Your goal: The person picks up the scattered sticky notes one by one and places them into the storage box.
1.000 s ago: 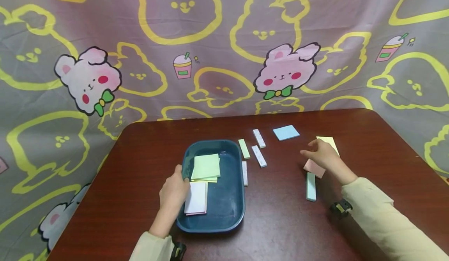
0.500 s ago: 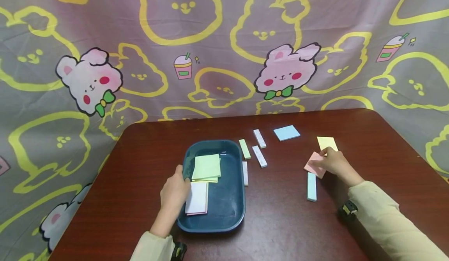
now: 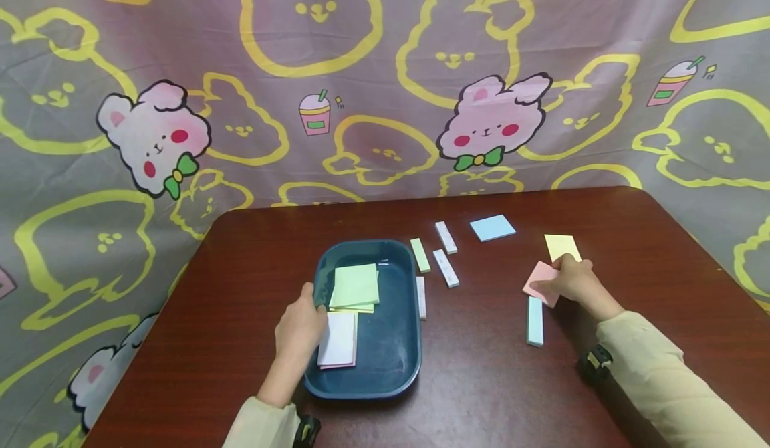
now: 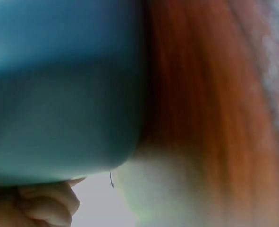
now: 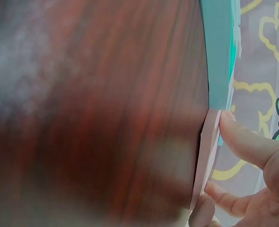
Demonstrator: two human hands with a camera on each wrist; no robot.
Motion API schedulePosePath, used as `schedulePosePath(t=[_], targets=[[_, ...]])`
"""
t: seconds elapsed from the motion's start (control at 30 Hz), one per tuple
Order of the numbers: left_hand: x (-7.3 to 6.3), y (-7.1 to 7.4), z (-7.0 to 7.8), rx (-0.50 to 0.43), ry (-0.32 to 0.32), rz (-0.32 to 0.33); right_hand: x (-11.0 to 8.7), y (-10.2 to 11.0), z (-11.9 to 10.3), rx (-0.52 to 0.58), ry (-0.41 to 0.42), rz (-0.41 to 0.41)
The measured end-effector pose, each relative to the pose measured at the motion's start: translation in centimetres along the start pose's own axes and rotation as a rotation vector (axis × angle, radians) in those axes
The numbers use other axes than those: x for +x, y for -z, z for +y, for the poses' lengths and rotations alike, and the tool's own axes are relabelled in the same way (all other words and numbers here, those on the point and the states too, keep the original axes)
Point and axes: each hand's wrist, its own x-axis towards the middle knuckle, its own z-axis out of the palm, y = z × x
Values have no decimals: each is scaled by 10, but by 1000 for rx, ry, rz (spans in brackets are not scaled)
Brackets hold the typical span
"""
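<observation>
My left hand (image 3: pixel 299 327) grips the left rim of a dark blue tray (image 3: pixel 391 384), its thumb over the edge. In the tray lie a green sticky-note pad (image 3: pixel 353 286) over a yellow one, and a white pad (image 3: pixel 337 340) over a pinkish one. Over on the right, my right hand (image 3: pixel 576 279) pinches a pink sticky-note pad (image 3: pixel 535 277) by its edges, thumb on the near side. The right wrist view shows the pink pad (image 5: pixel 206 156) low at the tabletop, one end at a light teal strip pad (image 5: pixel 217 56). Fingertips partly hide the pink pad.
A yellow pad (image 3: pixel 561 246) lies just beyond the right hand, and a light-blue strip pad (image 3: pixel 535 321) just nearer. A blue pad (image 3: pixel 492 227) is farther back. Right of the tray are a green strip (image 3: pixel 420 255) and several white strips (image 3: pixel 446 269). A patterned curtain (image 3: pixel 373 100) hangs behind the table.
My right hand has come down from above the pink pad, moving slightly right, and now pinches it. The pad has barely shifted. My left hand stays on the tray.
</observation>
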Motion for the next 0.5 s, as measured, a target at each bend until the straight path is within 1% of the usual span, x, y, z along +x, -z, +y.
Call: schedulePosePath(t=[0.5], targets=[[0, 0, 0, 2, -2, 3, 4, 0, 2, -5, -40, -18]])
